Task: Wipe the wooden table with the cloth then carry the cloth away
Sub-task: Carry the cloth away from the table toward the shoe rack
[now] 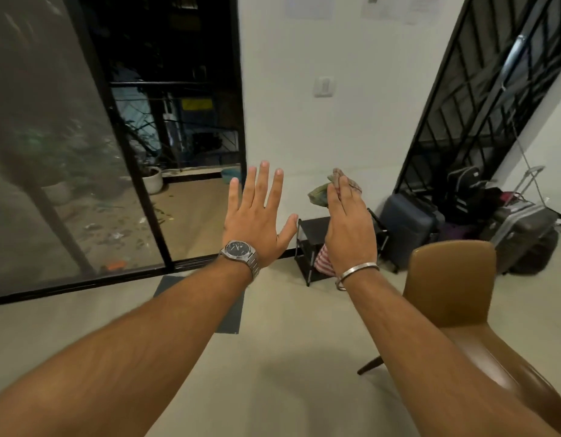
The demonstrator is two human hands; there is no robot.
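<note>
Far left: sliding glass door [84,152], dark outside, pale plant pot [153,179] beyond the sill; dark mat [203,307] on the floor before it. Left hand [257,216] raised palm away, fingers straight and spread, holding nothing; steel watch [240,250] on the wrist. Right hand [345,228] beside it, edge-on, grip closed round the cloth [323,190]: crumpled, greenish and faded at the fingertips, a red-and-white striped end [324,263] hanging below the palm. Silver bangle [358,271] on that wrist. Behind, small black rack [310,244] against the white wall. Lower right: brown chair [452,279]; beyond it, suitcases [408,225] beside a black grille [481,99]
</note>
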